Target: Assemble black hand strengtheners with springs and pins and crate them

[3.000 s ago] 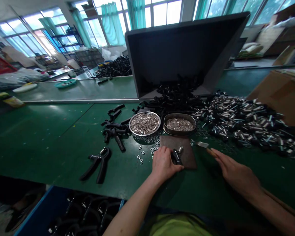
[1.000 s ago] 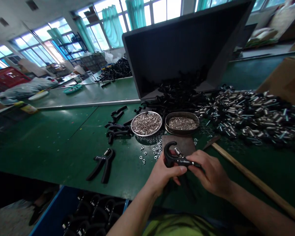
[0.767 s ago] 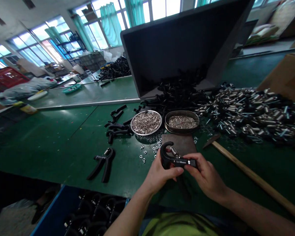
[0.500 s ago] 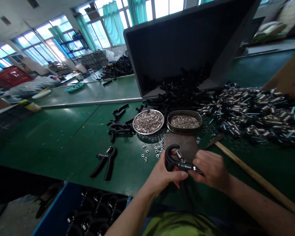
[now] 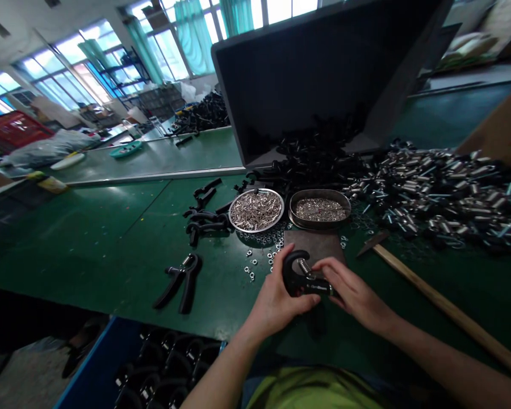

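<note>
- Black hand gripper [image 5: 189, 282] lies on the bench to the left — handy reference, IMO, for how the spring ought to sit.
- Left hand [image 5: 276, 304] is wrapped round the curved head of the worked gripper [image 5: 298, 282], thumb along its lower edge, so that's clamped on properly. I'd let it do all the steadying.
- Worked gripper is between the two hands, just in front of the flat metal plate [image 5: 323, 243], seemingly held above the bench. Best keep the coil spring [image 5: 305, 268] turned up in view like that.
- Right hand [image 5: 360, 294] has fingertips at the spring's lower end and against the handle just past it. Can't tell if that's a real pinch. Looks like fiddling with that spring-and-handle joint, so I'd push along the spring's line, not sideways — sideways could slip.
- Hammer [image 5: 430, 291] lies to the right, so mind the forearm.
- Hard to make out, left to right: blue crate [image 5: 89, 363] cut off at the bottom; some left fingers behind the head; second handle lost in shadow underneath; lettering too small to read; right thumb half hidden; hammer's handle runs out of frame.
</note>
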{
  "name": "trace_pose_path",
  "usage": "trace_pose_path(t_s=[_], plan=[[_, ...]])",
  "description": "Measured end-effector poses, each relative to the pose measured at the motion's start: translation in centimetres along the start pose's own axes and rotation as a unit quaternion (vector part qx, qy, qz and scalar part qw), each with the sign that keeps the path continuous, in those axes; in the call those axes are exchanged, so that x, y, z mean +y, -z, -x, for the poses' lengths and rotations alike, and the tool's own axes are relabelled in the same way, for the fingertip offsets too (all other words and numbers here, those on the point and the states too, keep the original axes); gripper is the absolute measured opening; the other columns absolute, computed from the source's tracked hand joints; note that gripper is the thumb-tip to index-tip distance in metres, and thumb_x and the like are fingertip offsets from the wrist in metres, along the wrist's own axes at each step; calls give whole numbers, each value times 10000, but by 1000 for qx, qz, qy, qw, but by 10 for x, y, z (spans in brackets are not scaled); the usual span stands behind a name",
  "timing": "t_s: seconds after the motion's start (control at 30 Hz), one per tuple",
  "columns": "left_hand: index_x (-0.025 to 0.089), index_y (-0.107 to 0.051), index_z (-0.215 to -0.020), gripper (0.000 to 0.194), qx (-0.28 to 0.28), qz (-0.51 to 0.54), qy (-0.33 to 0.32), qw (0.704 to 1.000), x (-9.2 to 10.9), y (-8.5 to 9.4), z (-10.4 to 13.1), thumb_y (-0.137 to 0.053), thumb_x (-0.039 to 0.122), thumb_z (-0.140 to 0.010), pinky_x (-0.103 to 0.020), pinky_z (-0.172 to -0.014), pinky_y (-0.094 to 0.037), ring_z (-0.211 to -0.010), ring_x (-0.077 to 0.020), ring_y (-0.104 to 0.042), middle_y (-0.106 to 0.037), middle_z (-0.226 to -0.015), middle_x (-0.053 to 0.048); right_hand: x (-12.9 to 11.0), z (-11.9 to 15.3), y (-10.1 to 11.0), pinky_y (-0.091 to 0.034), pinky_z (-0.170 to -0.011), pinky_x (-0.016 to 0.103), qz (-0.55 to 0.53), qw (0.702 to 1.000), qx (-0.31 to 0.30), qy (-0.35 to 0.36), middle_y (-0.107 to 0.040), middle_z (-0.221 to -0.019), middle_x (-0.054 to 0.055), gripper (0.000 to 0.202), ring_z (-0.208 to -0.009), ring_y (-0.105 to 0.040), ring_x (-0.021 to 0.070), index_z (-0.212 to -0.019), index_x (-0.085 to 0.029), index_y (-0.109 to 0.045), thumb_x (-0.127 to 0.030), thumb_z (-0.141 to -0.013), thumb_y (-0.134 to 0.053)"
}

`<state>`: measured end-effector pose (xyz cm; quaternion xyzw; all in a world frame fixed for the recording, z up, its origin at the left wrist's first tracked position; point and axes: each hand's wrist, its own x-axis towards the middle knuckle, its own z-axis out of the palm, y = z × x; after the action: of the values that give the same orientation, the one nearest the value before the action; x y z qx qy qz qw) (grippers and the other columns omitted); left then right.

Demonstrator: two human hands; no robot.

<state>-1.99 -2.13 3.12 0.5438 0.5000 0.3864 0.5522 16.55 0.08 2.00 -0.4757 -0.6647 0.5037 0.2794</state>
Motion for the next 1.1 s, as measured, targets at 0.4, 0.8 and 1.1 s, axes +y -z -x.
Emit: trace_pose_path(t_s=[0.4,0.8,1.1], plan=[[251,-331,-1341,840,46,-83,-37,995,-5,-5,7,-759,218,-619,-324,-872,-477,-1012,-207,-592,-590,-1169,-42,-11,-12,-19,-434,-645,277,-7,1000,-21,-12,-602,-800,28,249,-786,-578,177,-820,-187,-508,-416,-888,-438],[235,-344,-1291,820,60,-70,-101,991,-21,-15,11,-772,212,-593,-376,-952,-456,-1080,-227,-567,-549,-1204,-59,-19,0,-12,-376,-616,312,335,928,-38,160,-625,-833,70,177,-739,-608,214,-889,-179,-510,-270,-937,-364],[229,-351,-1259,769,94,-94,-161,978,-32,-21,10,-759,229,-607,-388,-936,-467,-1070,-231,-576,-556,-1173,-68,-20,3,-11,-417,-669,310,348,930,-12,121,-660,-895,102,186,-809,-643,221,-918,-160,-521,-258,-944,-365]])
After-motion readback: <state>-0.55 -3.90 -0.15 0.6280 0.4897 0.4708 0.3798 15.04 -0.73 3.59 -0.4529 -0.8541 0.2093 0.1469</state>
